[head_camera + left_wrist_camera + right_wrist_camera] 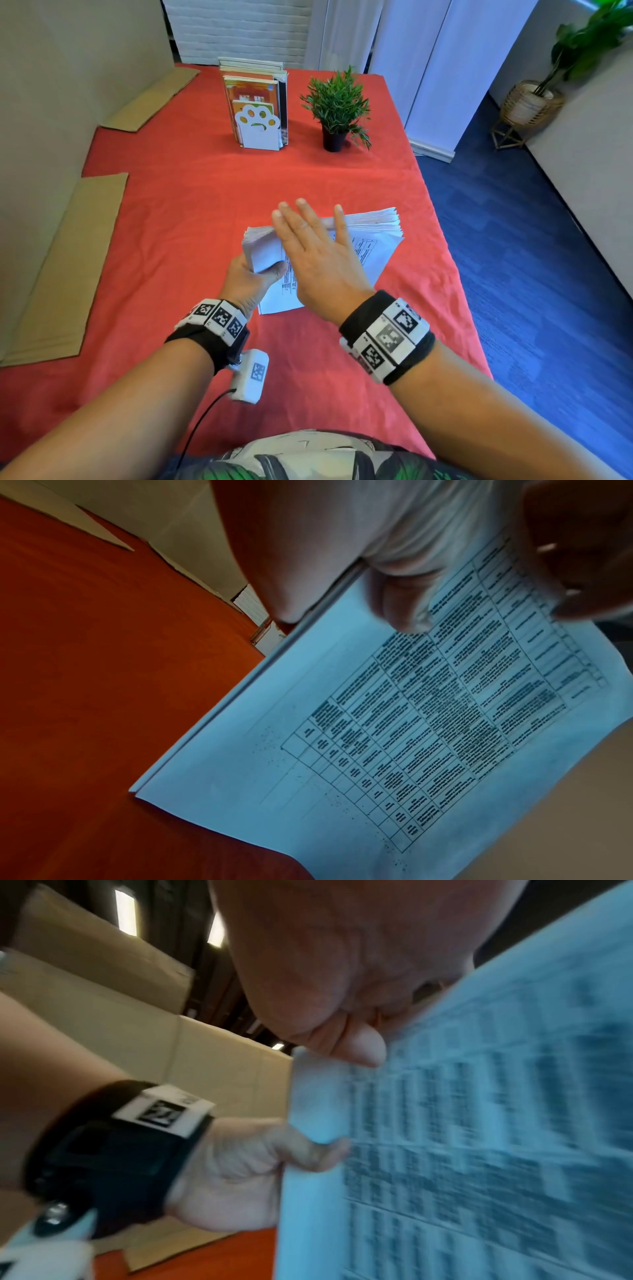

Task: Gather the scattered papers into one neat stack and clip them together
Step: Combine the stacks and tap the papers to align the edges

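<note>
Head view: the papers [373, 233] are already gathered into one thick stack, held on edge above the red-covered desk [171, 212], lower edge apparently touching the cloth. The left hand [246, 281] grips the stack's near left corner, thumb on the printed face, the rest behind — likely an anchor so the sheets cannot splay. The right hand [315, 253] lies flat against the printed face, fingers straight and together, gripping nothing; judged a pat or a steadying press to square the sheets. The far top edge is fanned, not yet flush. No clip seen anywhere. Beyond, well apart: a book rack [257, 102] and a small potted plant [337, 106]. Left wrist view: the printed table on the top sheet [411, 737] reads clearly, with layered sheet edges along the left side; a fingertip presses the page near its top, and the other hand's fingers [578, 561] are dim at upper right. Right wrist view: blurred; the left thumb [308, 1150] pinches the stack's edge, and the right thumb tip [359, 1047] sits against the sheet — a flat press, not a grasp.
</note>
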Demonstrator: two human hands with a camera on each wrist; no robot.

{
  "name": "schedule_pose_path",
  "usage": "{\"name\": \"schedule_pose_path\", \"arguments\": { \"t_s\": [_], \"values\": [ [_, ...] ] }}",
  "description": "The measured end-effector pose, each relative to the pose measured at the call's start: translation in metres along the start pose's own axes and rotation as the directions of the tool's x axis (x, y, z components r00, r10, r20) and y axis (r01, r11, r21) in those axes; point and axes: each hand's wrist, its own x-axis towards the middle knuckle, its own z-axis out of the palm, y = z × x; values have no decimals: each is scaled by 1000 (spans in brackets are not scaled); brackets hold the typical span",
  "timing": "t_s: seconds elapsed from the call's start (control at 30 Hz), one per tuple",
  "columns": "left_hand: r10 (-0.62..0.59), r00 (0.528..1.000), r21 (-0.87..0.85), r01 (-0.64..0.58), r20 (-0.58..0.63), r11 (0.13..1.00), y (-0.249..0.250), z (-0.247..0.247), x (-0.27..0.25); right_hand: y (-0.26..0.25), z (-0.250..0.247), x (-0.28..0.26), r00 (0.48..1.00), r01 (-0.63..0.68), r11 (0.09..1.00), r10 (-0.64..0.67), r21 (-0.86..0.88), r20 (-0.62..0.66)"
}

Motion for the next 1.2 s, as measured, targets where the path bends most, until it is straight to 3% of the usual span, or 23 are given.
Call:
{"name": "schedule_pose_path", "arguments": {
  "t_s": [0.1, 0.2, 0.27, 0.3, 0.37, 0.4, 0.43, 0.5, 0.67, 0.73, 0.8, 1.0, 1.1, 1.2],
  "values": [
    [-29, 999, 3, 29, -21, 1000, -3, 1, 3, 32, 5, -5, 980, -170, 985, 170, 5, -105],
    [-38, 999, 15, 38, -34, 999, -4, 3, 5, 69, 13, -16, 915, -328, 943, 332, 55, -231],
    [-41, 998, 20, 42, -39, 999, -5, 4, 6, 89, 23, -23, 832, -403, 871, 477, 282, -284],
    [-43, 998, 20, 44, -47, 999, -6, 3, 7, 98, 27, -26, 787, -391, 760, 569, 519, -240],
    [-45, 997, 23, 47, -68, 999, -8, 5, 7, 104, 36, -28, 753, -279, 298, 657, 913, 16],
    [-45, 996, 24, 47, -81, 999, -7, 6, 7, 102, 40, -28, 756, -243, 99, 642, 965, 125],
    [-42, 994, 20, 44, -96, 999, -7, 9, 7, 99, 44, -27, 760, -234, -1, 624, 972, 183],
    [-22, 990, 16, 25, -136, 1000, -3, 17, 4, 91, 48, -26, 759, -237, 20, 628, 971, 172],
    [18, 973, 7, -17, -229, 1000, 1, 26, -4, 74, 61, -35, 687, -239, 366, 718, 899, -110],
    [18, 971, 9, -17, -239, 1000, -2, 27, -10, 66, 71, -44, 701, -235, 437, 695, 868, -160],
    [8, 968, 6, -7, -249, 1000, -6, 26, -17, 58, 78, -51, 719, -212, 445, 674, 870, -169],
    [-104, 977, 10, 108, -188, 994, -17, 17, -22, 55, 99, -64, 738, -273, 329, 674, 904, -22],
    [-112, 972, 134, 141, -206, 981, -22, 15, -21, 55, 103, -68, 782, -315, 407, 623, 857, -8],
    [-100, 974, 214, 144, -203, 966, -23, 16, -16, 63, 97, -68, 779, -331, 508, 623, 796, -73]
  ]
}}
